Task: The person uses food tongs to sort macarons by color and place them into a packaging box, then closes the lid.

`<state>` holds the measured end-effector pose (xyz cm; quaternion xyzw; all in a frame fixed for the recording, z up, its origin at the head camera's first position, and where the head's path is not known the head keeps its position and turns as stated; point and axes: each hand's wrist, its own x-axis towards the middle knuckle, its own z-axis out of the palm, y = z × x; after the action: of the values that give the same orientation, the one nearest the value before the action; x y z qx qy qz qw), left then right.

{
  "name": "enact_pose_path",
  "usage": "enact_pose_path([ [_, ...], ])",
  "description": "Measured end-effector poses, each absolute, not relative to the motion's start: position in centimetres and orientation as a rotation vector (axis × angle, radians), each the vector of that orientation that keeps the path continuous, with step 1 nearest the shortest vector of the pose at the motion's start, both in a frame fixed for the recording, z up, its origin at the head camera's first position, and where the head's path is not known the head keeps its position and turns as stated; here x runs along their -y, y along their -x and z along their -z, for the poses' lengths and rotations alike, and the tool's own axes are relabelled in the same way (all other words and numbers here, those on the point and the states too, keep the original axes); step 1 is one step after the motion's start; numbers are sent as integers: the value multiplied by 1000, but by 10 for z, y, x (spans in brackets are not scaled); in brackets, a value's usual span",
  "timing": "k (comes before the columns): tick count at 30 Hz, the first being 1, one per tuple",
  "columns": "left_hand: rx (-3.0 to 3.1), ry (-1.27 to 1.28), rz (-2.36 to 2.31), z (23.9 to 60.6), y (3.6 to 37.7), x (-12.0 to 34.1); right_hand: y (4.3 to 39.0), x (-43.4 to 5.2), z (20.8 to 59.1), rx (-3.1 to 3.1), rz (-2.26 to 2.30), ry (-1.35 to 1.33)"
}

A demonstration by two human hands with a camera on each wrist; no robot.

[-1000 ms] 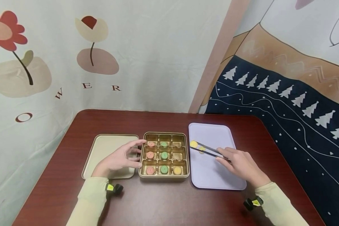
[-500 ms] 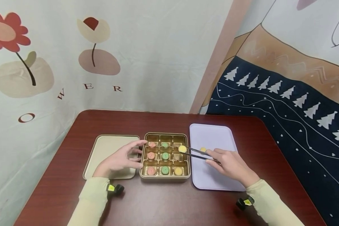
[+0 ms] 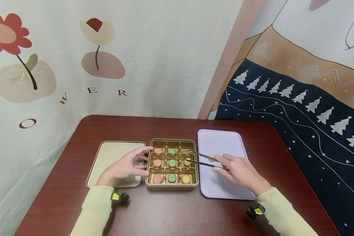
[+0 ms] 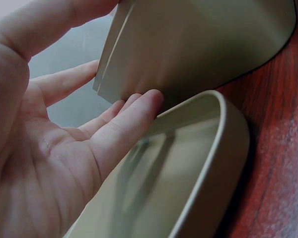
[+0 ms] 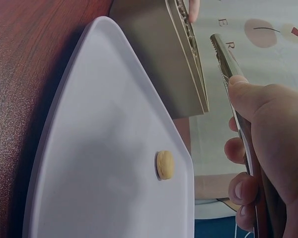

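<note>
Bright, even indoor light, soft shadows; wide-angle bowing at edges, blurred close-up wrist views.

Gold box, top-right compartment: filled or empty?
Empty. That compartment of the gold box shows only its liner; the tongs reach across it.

A staged room rather than a lived-in one — printed cloth backdrops hang all round a dark red table: a flower cloth at 11 o'clock, a cloth with pine trees at 2 o'clock.
</note>
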<state>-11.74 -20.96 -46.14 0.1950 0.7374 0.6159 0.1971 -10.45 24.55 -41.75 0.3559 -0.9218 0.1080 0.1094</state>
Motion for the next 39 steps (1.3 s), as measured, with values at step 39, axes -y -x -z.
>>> enact_pose_path([
  [39,-2081,-552,-1711,462,117,210,95,-310,441,2855,-286,-750],
])
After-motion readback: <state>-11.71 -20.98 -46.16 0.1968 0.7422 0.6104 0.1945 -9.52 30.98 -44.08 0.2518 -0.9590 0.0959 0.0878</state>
